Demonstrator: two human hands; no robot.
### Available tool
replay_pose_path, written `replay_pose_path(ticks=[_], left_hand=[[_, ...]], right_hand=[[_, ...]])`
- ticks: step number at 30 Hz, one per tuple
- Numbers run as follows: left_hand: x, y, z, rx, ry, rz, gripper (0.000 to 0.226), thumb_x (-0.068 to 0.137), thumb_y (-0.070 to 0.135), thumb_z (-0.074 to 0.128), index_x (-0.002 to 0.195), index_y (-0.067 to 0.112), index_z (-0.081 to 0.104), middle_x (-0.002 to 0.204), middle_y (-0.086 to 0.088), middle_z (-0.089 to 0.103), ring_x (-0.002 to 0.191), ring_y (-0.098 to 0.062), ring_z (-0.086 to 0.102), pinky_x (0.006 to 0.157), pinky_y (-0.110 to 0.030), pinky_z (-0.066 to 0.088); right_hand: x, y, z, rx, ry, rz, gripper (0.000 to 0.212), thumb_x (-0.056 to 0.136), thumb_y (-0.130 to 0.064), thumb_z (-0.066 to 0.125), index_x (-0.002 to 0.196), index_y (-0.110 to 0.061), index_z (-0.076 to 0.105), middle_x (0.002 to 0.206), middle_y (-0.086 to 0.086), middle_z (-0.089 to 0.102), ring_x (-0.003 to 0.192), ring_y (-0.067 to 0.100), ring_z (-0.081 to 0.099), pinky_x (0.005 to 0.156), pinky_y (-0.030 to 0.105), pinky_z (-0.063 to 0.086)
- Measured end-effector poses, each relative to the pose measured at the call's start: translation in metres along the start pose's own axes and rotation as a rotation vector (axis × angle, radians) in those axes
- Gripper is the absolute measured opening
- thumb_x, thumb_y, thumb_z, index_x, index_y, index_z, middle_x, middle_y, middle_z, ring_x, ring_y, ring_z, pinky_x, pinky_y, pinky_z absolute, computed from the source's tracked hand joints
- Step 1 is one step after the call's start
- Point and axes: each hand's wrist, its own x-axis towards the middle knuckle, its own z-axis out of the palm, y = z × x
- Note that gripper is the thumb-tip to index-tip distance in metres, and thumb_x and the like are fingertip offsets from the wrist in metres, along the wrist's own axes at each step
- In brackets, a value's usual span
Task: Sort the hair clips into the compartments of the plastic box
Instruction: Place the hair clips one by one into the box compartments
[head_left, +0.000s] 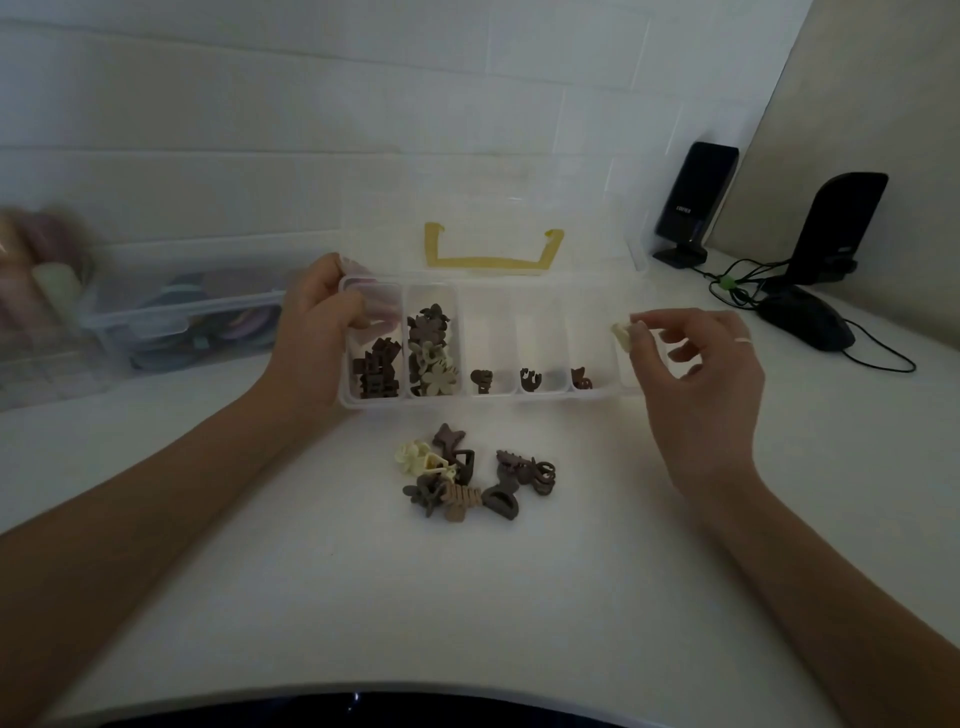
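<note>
A clear plastic box (498, 397) with several compartments stands open on the white table, its lid with a yellow handle (492, 254) tilted back. Dark brown clips fill the leftmost compartment (375, 371); brown and cream flower clips (431, 353) fill the second. The three compartments to the right each hold a single dark clip. My left hand (322, 322) grips the box's left end. My right hand (696, 374) pinches a small cream clip (622, 335) over the rightmost compartment. A pile of loose clips (467, 475) lies in front of the box.
A second clear container (156, 322) with coloured hair ties stands at the left, blurred. Two black speakers (693, 202) (836, 228), a black mouse (810, 322) and cables (737, 286) sit at the right back. A tiled wall runs behind.
</note>
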Motion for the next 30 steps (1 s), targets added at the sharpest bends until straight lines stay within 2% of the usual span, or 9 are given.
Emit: replay_pose_path(ticks=[2,7,10,13,16,18,22,26,30], left_hand=[[0.0,0.0,0.001,-0.019,0.009,-0.01,0.031,0.072,-0.017,0.029,0.073,0.009,0.046,0.065,0.002,0.053,0.057,-0.004,0.057,0.052,-0.018,0.051],[0.0,0.0,-0.002,-0.019,-0.004,-0.007,0.02,0.062,-0.006,0.036,0.074,0.008,0.044,0.071,-0.005,0.049,0.06,-0.007,0.057,0.056,-0.021,0.054],[0.0,0.001,-0.001,0.003,0.001,0.003,0.02,0.065,-0.008,0.035,0.073,0.009,0.044,0.071,-0.005,0.048,0.057,-0.004,0.056,0.051,-0.018,0.051],[0.0,0.002,-0.001,0.004,0.0,0.009,0.027,0.071,-0.014,0.032,0.074,0.008,0.046,0.068,-0.001,0.054,0.056,-0.003,0.057,0.051,-0.016,0.05],[0.0,0.004,0.002,0.017,0.012,0.006,0.034,0.075,-0.02,0.026,0.073,0.008,0.045,0.066,-0.003,0.052,0.052,-0.001,0.055,0.046,-0.015,0.047],[0.0,0.004,0.003,0.002,0.013,0.001,0.036,0.075,-0.021,0.024,0.073,0.008,0.044,0.067,-0.005,0.05,0.051,-0.002,0.055,0.045,-0.015,0.047],[-0.001,0.005,0.003,0.016,0.014,-0.006,0.035,0.074,-0.021,0.024,0.073,0.008,0.042,0.065,-0.003,0.052,0.05,-0.001,0.055,0.045,-0.015,0.047],[-0.001,0.005,0.003,0.018,0.008,0.0,0.036,0.074,-0.021,0.024,0.075,0.008,0.044,0.07,-0.007,0.051,0.052,-0.001,0.057,0.046,-0.016,0.048],[0.001,0.003,0.001,0.024,0.008,0.009,0.035,0.076,-0.021,0.025,0.071,0.009,0.044,0.054,0.012,0.059,0.053,0.0,0.058,0.048,-0.015,0.049]], right_hand=[[0.001,0.002,0.001,-0.017,0.0,0.007,0.007,0.087,-0.024,0.063,0.089,-0.03,0.063,0.093,-0.004,0.055,0.077,0.0,0.049,0.065,0.003,0.033],[0.0,0.002,0.0,-0.029,-0.015,0.002,0.02,0.084,-0.011,0.062,0.093,-0.027,0.055,0.093,-0.004,0.053,0.078,0.002,0.047,0.066,0.003,0.033],[-0.004,-0.009,-0.004,0.031,-0.086,-0.167,0.018,0.081,-0.005,0.06,0.089,-0.021,0.057,0.084,-0.002,0.056,0.075,0.009,0.049,0.066,0.009,0.033],[-0.013,-0.021,-0.011,0.134,-0.415,-0.36,0.003,0.081,-0.013,0.059,0.081,-0.015,0.059,0.057,-0.005,0.051,0.051,0.008,0.045,0.054,0.016,0.035],[-0.021,-0.026,-0.01,-0.108,-0.817,-0.484,0.013,0.08,-0.038,0.056,0.082,-0.026,0.059,0.042,-0.007,0.042,0.04,0.011,0.043,0.044,0.019,0.035],[-0.023,-0.026,-0.008,-0.269,-0.966,-0.48,0.023,0.074,-0.05,0.053,0.091,-0.033,0.055,0.044,-0.008,0.044,0.044,0.01,0.047,0.046,0.018,0.035],[-0.021,-0.026,-0.009,-0.284,-0.988,-0.439,0.03,0.07,-0.054,0.052,0.093,-0.035,0.053,0.048,-0.008,0.046,0.05,0.008,0.049,0.048,0.017,0.032],[-0.019,-0.024,-0.01,-0.2,-1.016,-0.393,0.011,0.078,-0.035,0.058,0.089,-0.034,0.057,0.049,-0.007,0.044,0.049,0.009,0.044,0.048,0.016,0.031],[-0.02,-0.023,-0.009,-0.263,-0.996,-0.414,0.014,0.074,-0.022,0.061,0.08,-0.03,0.052,0.05,-0.008,0.046,0.05,0.011,0.046,0.046,0.018,0.034]])
